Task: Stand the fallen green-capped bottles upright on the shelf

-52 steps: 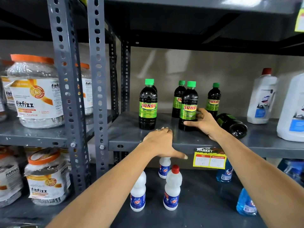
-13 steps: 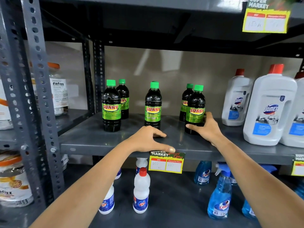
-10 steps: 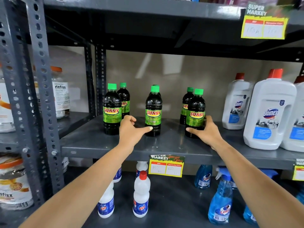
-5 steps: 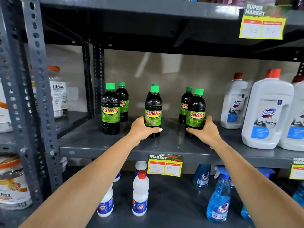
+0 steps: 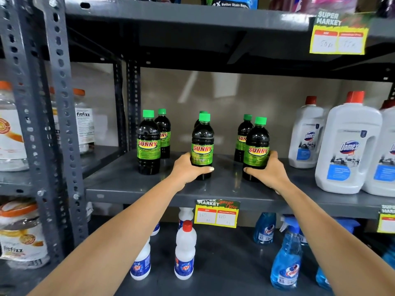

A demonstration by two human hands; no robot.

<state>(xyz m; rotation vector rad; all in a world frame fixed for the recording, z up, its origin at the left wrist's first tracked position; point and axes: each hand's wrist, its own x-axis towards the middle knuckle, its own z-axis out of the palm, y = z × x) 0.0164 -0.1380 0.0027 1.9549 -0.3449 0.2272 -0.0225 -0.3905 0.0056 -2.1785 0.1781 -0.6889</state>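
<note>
Both hands are on bottles here, and every green-capped bottle in view is standing upright on the grey shelf [image 5: 132, 184], none lying down.

The left hand [image 5: 188, 169] is wrapped around the lower half of the middle bottle [image 5: 202, 146]. The thumb runs across the front just under the label and the fingers curl round the far side, so it's a proper closed grip pinching the bottle, whose base sits on the shelf. Another bottle [image 5: 202, 113] stands right behind it, mostly hidden; only its cap peeks out.

The right hand [image 5: 270, 173] is doing the mirror image on the right front bottle [image 5: 257, 149]: thumb across the bottom front, fingers round the right side, closed on it. That bottle is also sitting on its base, with a second one [image 5: 242, 135] just behind and to the left of it.

Over on the left, nobody is touching the left front bottle [image 5: 149, 144] or the one tucked behind it [image 5: 164, 133]. So it's three front/back pairs spread along the shelf.

To the right are big white jugs with red caps [image 5: 348, 150], well clear of the hands. A yellow price tag [image 5: 216, 213] hangs off the shelf edge between the two forearms. Below are small white bottles [image 5: 184, 251] and blue spray bottles [image 5: 286, 259].
</note>
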